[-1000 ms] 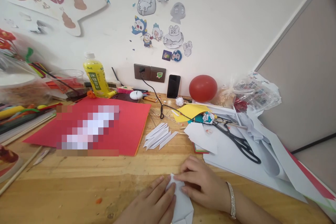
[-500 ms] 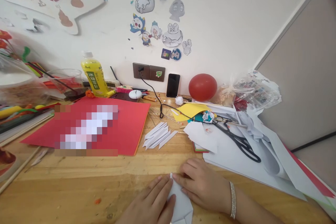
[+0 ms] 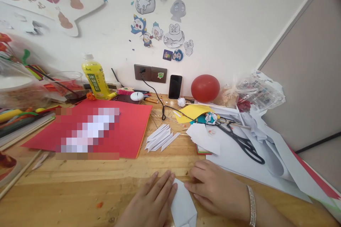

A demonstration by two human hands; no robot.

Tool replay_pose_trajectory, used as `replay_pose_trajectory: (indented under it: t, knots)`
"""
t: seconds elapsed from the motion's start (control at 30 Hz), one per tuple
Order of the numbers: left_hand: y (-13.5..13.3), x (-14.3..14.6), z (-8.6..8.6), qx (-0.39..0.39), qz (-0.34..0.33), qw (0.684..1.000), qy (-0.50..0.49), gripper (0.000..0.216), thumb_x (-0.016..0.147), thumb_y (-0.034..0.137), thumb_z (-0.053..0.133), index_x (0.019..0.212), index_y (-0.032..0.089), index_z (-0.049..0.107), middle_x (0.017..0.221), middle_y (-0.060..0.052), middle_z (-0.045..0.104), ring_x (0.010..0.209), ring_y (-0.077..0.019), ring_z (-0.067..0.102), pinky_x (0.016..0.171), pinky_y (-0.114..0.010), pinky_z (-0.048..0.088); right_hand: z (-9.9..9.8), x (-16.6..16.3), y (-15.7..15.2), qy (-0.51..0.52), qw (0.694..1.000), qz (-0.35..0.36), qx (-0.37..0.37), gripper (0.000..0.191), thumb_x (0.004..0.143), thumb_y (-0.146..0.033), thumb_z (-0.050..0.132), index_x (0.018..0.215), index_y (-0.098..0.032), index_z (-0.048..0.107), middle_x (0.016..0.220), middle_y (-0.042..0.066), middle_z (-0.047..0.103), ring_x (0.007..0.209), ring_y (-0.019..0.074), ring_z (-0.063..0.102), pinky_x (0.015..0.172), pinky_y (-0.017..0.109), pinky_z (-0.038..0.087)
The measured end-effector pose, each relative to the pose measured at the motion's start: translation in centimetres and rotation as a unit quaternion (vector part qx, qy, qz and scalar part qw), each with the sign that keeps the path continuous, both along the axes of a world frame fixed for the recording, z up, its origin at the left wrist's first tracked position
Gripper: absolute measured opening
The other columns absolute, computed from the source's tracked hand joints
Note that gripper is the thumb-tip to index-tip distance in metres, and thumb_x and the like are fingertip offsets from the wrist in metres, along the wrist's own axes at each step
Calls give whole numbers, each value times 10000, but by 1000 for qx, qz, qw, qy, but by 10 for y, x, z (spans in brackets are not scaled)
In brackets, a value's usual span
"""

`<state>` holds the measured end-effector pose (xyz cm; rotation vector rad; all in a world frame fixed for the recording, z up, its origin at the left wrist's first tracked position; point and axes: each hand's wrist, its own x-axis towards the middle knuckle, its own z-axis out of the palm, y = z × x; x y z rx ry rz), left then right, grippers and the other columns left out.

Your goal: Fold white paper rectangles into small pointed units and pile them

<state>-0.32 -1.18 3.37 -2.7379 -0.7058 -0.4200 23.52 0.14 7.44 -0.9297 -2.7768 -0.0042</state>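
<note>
A folded piece of white paper point(image 3: 182, 206) lies on the wooden table point(image 3: 80, 188) at the near edge. My left hand point(image 3: 151, 204) lies flat along the paper's left side, fingers pressing on it. My right hand point(image 3: 218, 191), with a sparkly bracelet at the wrist, rests on the paper's right edge with its fingertips on the fold. Both hands press the paper down against the table.
Several folded white paper strips point(image 3: 160, 137) lie behind the hands, beside a red sheet point(image 3: 128, 127). Black scissors point(image 3: 241, 142) rest on loose white paper point(image 3: 234, 156) at right. A yellow bottle point(image 3: 95, 77), phone point(image 3: 175, 87), red balloon point(image 3: 205, 88) and cable stand by the wall.
My right hand has slid to the right along the paper, and my left hand has moved up slightly, leaving more of the white fold showing between them.
</note>
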Motion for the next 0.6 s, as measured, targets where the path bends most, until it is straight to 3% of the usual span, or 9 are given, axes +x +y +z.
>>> replay_pose_trajectory:
  t: [0.13, 0.23, 0.33, 0.5, 0.6]
  knots:
    - [-1, 3, -7, 45, 34, 998, -36, 427, 949, 472, 460, 1128, 159, 689, 1191, -76, 673, 1168, -251, 524, 1065, -373, 274, 5, 2, -4, 54, 999, 9, -4, 196, 914, -171, 518, 747, -166, 621, 748, 38, 586, 702, 173, 456, 641, 309, 351]
    - [-2, 4, -14, 60, 67, 993, -73, 432, 913, 513, 513, 1037, 154, 718, 1071, -69, 705, 1097, -274, 550, 1049, -384, 302, 0, -2, -9, 61, 998, 25, -3, 206, 897, -323, 598, 759, -171, 616, 741, 29, 602, 673, 168, 462, 605, 305, 339]
    - [-2, 3, -18, 57, 86, 990, -92, 281, 896, 382, 563, 976, 160, 715, 960, -47, 698, 997, -272, 575, 1022, -408, 335, -10, -7, -10, -8, 1000, 19, 10, 329, 829, -463, 691, 695, -180, 589, 699, 12, 602, 652, 170, 467, 570, 309, 325]
    - [3, 3, -16, 54, 50, 988, -136, 170, 902, 196, 519, 816, 176, 665, 873, -34, 644, 904, -257, 569, 968, -428, 381, -19, -7, 0, -37, 999, -15, 6, 158, 857, -249, 682, 756, -167, 592, 760, 18, 629, 705, 170, 508, 603, 296, 357]
    - [8, 4, -12, 27, 40, 987, -156, 244, 905, 94, 451, 747, 177, 617, 779, -28, 588, 798, -229, 555, 845, -397, 452, -18, -2, 7, -8, 999, -35, -7, 175, 837, -274, 718, 778, -172, 588, 794, 21, 637, 730, 172, 516, 631, 289, 384]
